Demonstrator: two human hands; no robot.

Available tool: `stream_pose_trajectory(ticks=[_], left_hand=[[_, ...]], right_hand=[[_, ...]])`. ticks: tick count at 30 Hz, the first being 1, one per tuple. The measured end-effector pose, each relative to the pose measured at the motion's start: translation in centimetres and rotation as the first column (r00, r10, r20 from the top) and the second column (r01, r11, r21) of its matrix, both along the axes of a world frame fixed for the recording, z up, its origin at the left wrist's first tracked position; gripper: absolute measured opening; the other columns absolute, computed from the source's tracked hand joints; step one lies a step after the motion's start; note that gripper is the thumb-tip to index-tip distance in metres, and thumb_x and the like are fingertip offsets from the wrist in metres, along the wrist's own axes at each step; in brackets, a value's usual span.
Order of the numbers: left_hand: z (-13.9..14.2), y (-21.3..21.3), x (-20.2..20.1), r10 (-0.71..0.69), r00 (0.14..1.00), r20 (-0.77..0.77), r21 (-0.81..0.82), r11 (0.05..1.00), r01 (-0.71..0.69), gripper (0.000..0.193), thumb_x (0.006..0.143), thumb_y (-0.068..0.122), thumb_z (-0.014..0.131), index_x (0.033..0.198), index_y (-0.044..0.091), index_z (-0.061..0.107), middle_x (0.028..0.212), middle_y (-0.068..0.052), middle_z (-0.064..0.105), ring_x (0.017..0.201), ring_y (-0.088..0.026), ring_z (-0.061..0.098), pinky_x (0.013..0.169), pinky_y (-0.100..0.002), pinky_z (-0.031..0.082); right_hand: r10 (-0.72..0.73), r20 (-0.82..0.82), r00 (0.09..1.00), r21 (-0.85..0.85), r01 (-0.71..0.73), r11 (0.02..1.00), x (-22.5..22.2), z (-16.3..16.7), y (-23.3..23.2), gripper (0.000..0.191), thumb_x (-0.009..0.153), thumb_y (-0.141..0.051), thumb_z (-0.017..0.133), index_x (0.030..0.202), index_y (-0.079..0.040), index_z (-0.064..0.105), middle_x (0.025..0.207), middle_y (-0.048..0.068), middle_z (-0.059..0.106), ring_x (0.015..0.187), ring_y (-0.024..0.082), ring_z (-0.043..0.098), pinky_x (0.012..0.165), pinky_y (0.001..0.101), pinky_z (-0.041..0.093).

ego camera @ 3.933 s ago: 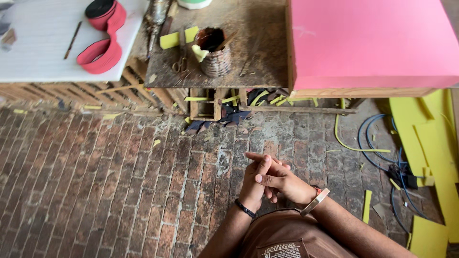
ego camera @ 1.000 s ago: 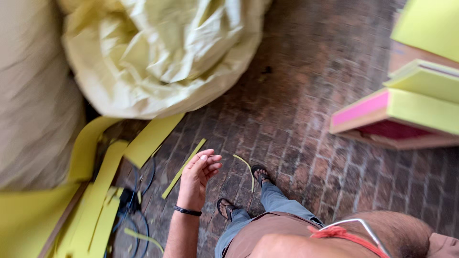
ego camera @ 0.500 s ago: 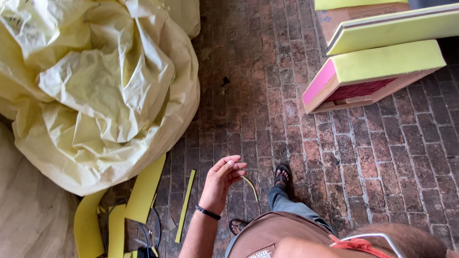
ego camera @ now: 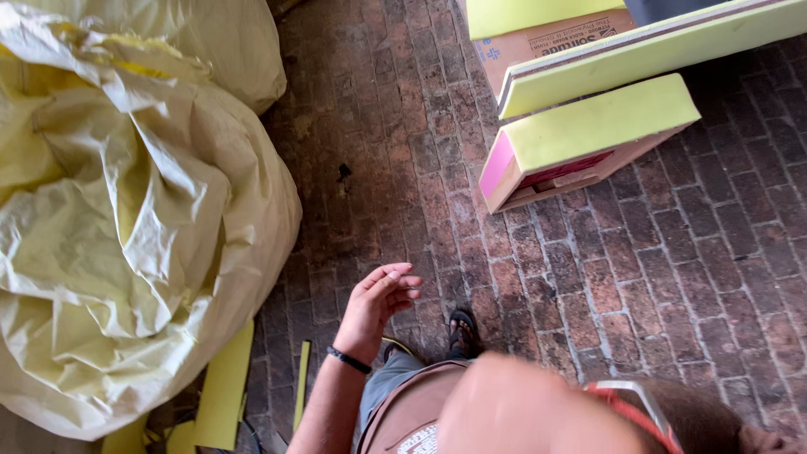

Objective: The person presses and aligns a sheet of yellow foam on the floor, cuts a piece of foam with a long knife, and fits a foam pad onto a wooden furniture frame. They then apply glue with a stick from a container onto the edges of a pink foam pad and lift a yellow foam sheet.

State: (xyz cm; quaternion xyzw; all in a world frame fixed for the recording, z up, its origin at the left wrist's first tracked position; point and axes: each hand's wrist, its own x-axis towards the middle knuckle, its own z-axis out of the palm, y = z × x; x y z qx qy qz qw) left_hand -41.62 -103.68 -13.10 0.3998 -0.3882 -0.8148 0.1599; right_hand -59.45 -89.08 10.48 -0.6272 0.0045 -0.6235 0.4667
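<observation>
Left hand point(ego camera: 380, 307) empty, fingers loosely curled, right hand unseen; hazard: sandalled foot point(ego camera: 463, 332) could slip on yellow foam strips point(ego camera: 301, 387) littering brick floor point(ego camera: 403, 168) beside bulky sack point(ego camera: 126, 227)

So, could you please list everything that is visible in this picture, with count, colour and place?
big crumpled sack: one, pale yellow, left side on the floor
second sack: one, pale yellow, behind it at the top left
foam slabs: at least two, yellow-green, one with a pink end, upper right, lying on cardboard boxes
cardboard box: one, brown, top edge
foam offcuts: several, yellow, flat and in strips, lower left
brick floor: reddish brown, everywhere below
sandalled foot: one, bottom centre
left hand: empty, fingers loosely open, black wristband, above the floor
right hand: not in view
</observation>
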Motion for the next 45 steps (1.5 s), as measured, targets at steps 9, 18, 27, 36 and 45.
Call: stream_pose_trajectory(ticks=[9,18,27,36,45], left_hand=[[-2.4,-9.0,-7.5,-0.023,1.0,-0.021,0.058,0.998,0.024,0.03,0.104,0.023,0.051,0.123,0.005,0.067,0.108,-0.01,0.077,0.092,-0.017,0.073,0.083,-0.033,0.057],[-4.6,-25.7,-18.3,-0.073,0.993,-0.097,0.099,0.992,0.083,0.03,0.104,0.023,0.053,0.123,0.005,0.066,0.106,-0.009,0.077,0.09,-0.018,0.072,0.08,-0.032,0.055],[-4.1,-42.4,-30.5,-0.174,0.981,-0.085,0.036,0.983,0.177,0.028,0.103,0.024,0.054,0.122,0.007,0.066,0.106,-0.009,0.076,0.092,-0.018,0.073,0.084,-0.033,0.056],[-4.0,-53.3,-50.8,-0.348,0.924,0.157,-0.043,0.932,0.359,0.028,0.102,0.027,0.055,0.119,0.01,0.07,0.105,-0.006,0.078,0.091,-0.015,0.073,0.081,-0.032,0.057],[-6.3,-61.0,-70.3,-0.532,0.808,0.253,-0.148,0.804,0.576,0.029,0.1,0.026,0.06,0.121,0.009,0.072,0.109,-0.002,0.076,0.1,-0.013,0.066,0.084,-0.03,0.051]], right_hand=[[-0.494,-0.46,0.737,0.756,0.618,0.217,-12.1,-17.3,-12.5,0.019,0.097,-0.028,0.066,0.097,-0.01,0.072,0.074,-0.001,0.067,0.06,0.006,0.057,0.053,0.0201,0.044],[-0.599,-0.473,0.646,0.838,0.54,-0.078,-25.1,-23.6,-23.6,0.023,0.097,-0.029,0.062,0.095,-0.009,0.072,0.072,-0.002,0.065,0.058,0.007,0.056,0.051,0.0225,0.04],[-0.875,-0.167,0.455,0.978,0.19,-0.088,-38.7,-28.1,-31.4,0.022,0.099,-0.03,0.062,0.094,-0.009,0.07,0.069,-0.002,0.06,0.056,0.01,0.053,0.049,0.025,0.038],[-0.968,-0.085,0.234,0.996,0.031,-0.08,-58.2,-33.5,-40.6,0.018,0.098,-0.031,0.064,0.093,-0.014,0.068,0.069,-0.003,0.06,0.056,0.011,0.052,0.05,0.0269,0.041],[-0.979,-0.151,0.141,0.989,0.022,-0.149,-68.6,-30.9,-45.4,0.017,0.096,-0.028,0.065,0.092,-0.012,0.07,0.069,-0.002,0.061,0.057,0.011,0.053,0.05,0.0264,0.04]])
